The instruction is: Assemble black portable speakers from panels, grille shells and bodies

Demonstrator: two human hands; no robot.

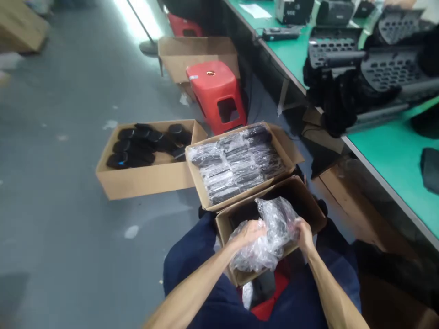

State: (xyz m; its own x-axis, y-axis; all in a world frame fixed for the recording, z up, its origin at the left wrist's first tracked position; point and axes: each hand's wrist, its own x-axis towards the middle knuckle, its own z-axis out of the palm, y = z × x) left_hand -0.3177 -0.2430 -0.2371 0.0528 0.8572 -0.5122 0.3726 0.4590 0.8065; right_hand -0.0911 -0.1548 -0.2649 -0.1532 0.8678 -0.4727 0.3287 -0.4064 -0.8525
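Observation:
Crumpled clear plastic bags (pixel 274 219) bunch up between my two hands, over an open cardboard box (pixel 226 228) at my knees. My left hand (pixel 252 233) is closed on the plastic from the left. On the right side, my right hand (pixel 302 230) pinches the edge of the same plastic. Something dark shows through it, but I cannot make out what. The box beneath has a dark inside, partly hidden by the plastic. Right beyond it, a second cardboard box (pixel 202 183) holds rows of dark items wrapped in clear plastic (pixel 236 162).
A cardboard box (pixel 147 183) with several black parts (pixel 133 146) stands on the floor to the left. Behind are a red stool (pixel 214 87) and another open carton (pixel 195 48). A green-topped table (pixel 380 157) with black perforated housings (pixel 391 68) runs along the right.

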